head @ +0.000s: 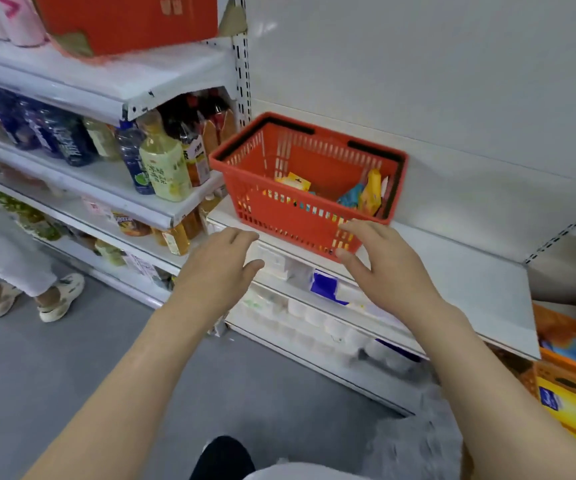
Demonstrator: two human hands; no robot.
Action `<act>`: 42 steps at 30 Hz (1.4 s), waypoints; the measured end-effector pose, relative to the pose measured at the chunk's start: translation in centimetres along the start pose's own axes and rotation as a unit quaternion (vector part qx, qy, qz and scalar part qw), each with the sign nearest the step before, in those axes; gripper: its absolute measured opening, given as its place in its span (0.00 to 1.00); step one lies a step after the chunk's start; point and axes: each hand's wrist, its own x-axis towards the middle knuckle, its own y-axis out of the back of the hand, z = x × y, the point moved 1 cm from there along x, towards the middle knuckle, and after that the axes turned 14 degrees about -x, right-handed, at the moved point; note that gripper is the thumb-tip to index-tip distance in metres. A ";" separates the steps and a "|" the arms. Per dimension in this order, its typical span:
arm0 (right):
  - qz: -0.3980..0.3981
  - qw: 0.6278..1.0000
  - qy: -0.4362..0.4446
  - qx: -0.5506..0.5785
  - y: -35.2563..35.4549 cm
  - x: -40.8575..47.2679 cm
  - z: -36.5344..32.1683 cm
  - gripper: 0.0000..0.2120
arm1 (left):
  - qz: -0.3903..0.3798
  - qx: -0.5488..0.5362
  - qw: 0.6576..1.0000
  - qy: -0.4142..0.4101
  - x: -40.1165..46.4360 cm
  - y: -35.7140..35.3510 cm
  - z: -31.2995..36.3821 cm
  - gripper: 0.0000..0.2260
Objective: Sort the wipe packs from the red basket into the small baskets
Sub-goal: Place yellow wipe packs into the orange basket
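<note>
A red basket [290,216] with black handles stands on a white shelf [470,271]. Inside it lie several packs: a yellow one [371,192], a blue one [350,195] and another yellow one [298,181] further left. My right hand [383,268] is at the basket's front right corner, fingers spread and relaxed, fingertips at its front wall. My left hand [222,268] hovers with relaxed fingers just left of the basket's front, holding nothing. No small baskets are in view.
Shelves of drink bottles [165,161] fill the left. White packs [297,306] sit on lower shelves under the basket. Orange crates [567,386] stand at the lower right. Another person's legs and shoes [61,299] stand on the grey floor at the left.
</note>
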 end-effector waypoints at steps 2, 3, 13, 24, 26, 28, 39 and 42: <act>0.000 1.000 -0.014 -0.010 -0.7 3.2 -0.1 0.19 | -0.006 -0.009 1.000 -0.028 4.3 0.3 -1.8 0.21; 0.004 1.000 -0.022 -0.017 -1.1 4.9 -0.1 0.19 | -0.005 -0.011 0.999 -0.043 6.6 0.5 -2.7 0.21; -0.019 0.988 -0.147 -0.045 -6.9 21.0 -0.9 0.20 | -0.090 -0.037 0.986 -0.133 27.5 1.1 -10.7 0.20; -0.286 0.947 -0.031 -0.141 -17.5 36.1 -0.3 0.25 | -0.190 -0.013 0.976 -0.104 36.6 -2.0 -14.1 0.26; -0.339 0.922 0.033 -0.183 -19.5 37.7 -0.2 0.32 | -0.183 -0.013 0.977 -0.108 36.7 -2.1 -14.2 0.26; -0.394 0.889 0.089 -0.216 -21.0 38.5 0.0 0.39 | -0.183 -0.012 0.977 -0.108 36.7 -2.2 -14.2 0.26; -0.284 0.941 -0.002 -0.185 -21.9 37.2 5.1 0.14 | -0.250 -0.015 0.967 -0.054 39.4 -4.8 -13.0 0.28; -0.281 0.951 -0.118 -0.055 -21.1 36.3 7.9 0.09 | -0.286 -0.010 0.958 -0.029 41.4 -6.4 -12.9 0.30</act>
